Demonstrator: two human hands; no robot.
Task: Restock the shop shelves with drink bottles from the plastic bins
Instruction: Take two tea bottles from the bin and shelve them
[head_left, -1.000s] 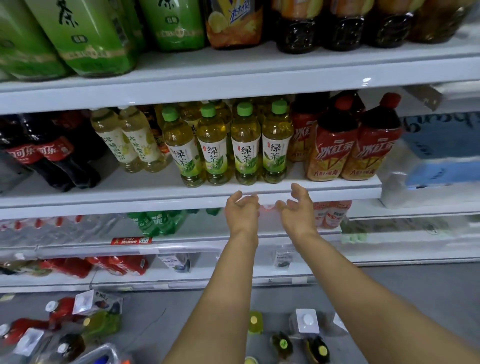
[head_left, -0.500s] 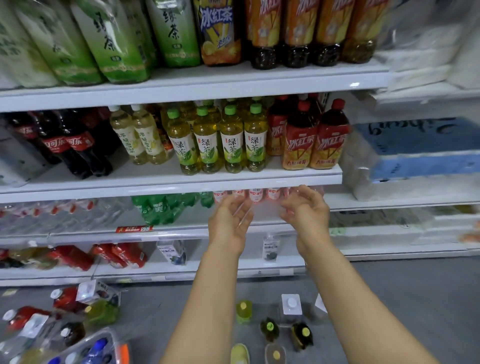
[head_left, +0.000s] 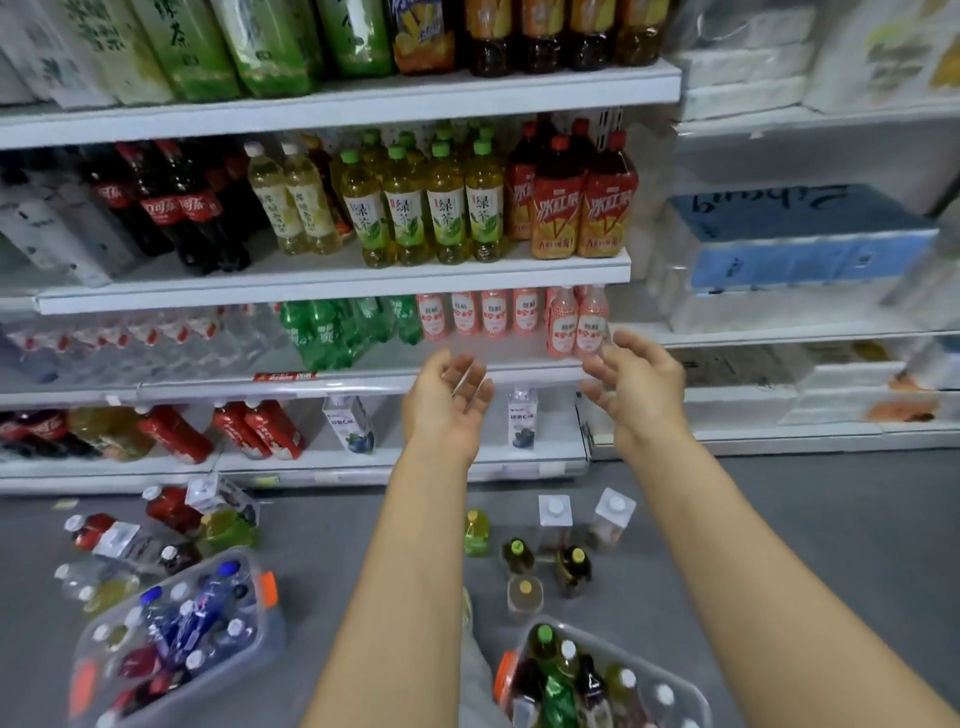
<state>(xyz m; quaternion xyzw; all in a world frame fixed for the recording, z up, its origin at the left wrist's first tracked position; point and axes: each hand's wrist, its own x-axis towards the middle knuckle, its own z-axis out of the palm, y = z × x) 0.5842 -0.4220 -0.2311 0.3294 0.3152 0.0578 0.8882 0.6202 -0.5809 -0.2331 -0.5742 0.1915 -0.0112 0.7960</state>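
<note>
Logged left hand and right hand raised in front of white metal shelving, palms facing, fingers loosely spread, gripping nothing. Located restock bottles below: clear orange-latched plastic bin of blue-capped bottles, second clear bin of green and dark bottles, both on grey floor. Judged hands free, ready for next pick.

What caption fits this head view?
Left hand and right hand, open and empty, before the drink shelves; two plastic bins below.
</note>
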